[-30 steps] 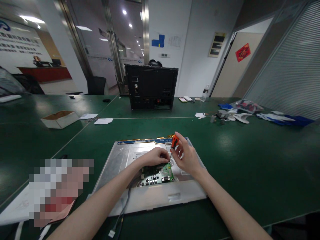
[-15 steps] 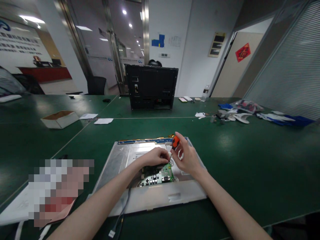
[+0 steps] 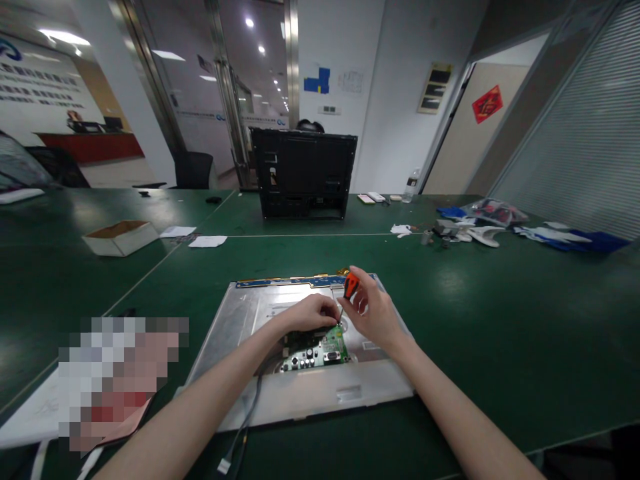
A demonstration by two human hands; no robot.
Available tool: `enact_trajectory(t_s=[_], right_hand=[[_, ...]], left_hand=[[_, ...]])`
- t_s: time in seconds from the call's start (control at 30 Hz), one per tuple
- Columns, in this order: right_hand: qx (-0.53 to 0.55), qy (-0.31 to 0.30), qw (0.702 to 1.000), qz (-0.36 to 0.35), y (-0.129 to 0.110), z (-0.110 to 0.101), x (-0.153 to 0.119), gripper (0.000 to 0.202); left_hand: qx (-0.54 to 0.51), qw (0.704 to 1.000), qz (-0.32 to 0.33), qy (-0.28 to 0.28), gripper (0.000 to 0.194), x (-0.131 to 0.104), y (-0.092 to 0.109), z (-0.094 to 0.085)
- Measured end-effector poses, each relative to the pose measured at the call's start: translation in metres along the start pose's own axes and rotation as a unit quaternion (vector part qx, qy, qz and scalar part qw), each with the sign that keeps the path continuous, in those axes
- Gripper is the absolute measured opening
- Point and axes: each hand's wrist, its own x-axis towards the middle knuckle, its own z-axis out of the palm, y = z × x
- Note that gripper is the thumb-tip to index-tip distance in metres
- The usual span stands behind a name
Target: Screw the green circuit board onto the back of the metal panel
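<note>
In the head view my right hand grips a small screwdriver with an orange and black handle. Its thin shaft slants down to the upper right corner of a green circuit board. Beside that tip, the curled fingers of my left hand are pinched together over the board's top edge; whatever they hold is hidden. The board lies on the metal back of a display panel, which rests flat on the table. A blue circuit strip runs along the panel's far edge. My left hand covers part of the board.
A grey cable trails from the panel toward me, past my left forearm. Across the green table stand a black monitor housing and an open white box. Bags and scraps lie at the far right, pixelated items at the left.
The screwdriver handle has turned slightly in my right hand, whose fingers have shifted a little around it. My left hand stays in place, and so does the panel.
</note>
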Motion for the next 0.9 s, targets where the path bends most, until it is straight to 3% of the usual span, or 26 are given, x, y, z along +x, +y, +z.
enact_trajectory(t_s=[0.37,0.9], right_hand=[[0.041,-0.043,0.998,0.005,-0.0059,-0.0051,0.0012,0.069],[-0.019,-0.005,0.999,-0.029,-0.0011,-0.0017,0.0005,0.065]], left_hand=[[0.016,1.0,0.005,-0.001,0.008,-0.0001,-0.0003,0.0002],[0.017,1.0,0.01,-0.002,0.011,0.0,-0.0012,0.0006]])
